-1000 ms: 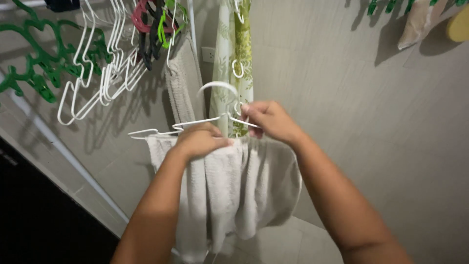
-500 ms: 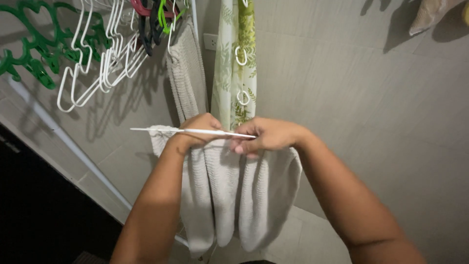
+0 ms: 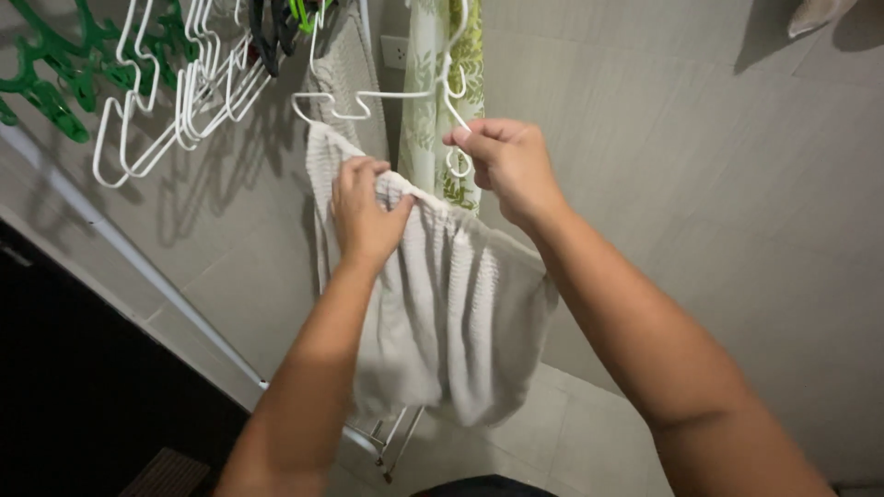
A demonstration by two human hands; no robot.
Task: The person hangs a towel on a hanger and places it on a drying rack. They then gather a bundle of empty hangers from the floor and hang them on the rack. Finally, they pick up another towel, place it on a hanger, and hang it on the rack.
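Observation:
A pale grey-white ribbed towel (image 3: 442, 313) hangs folded over the lower bar of a white wire hanger (image 3: 368, 97). My left hand (image 3: 366, 213) pinches the towel's top edge where it lies on the bar. Higher up, my right hand (image 3: 505, 164) grips the hanger near its hook end, at the right side of the towel. The hanger is tilted, with its left corner raised. Part of the bar is hidden under the towel and my hands.
Several white wire hangers (image 3: 175, 101) and green plastic hangers (image 3: 46, 74) hang at the upper left. A green leaf-patterned cloth (image 3: 433, 101) and a grey cloth (image 3: 345, 69) hang behind the towel. A grey tiled wall (image 3: 700, 184) fills the right; dark opening at lower left.
The hanger with the towel has risen and tilted, its left corner now up. My right hand moved up along the wire; my left hand shifted onto the towel's top edge.

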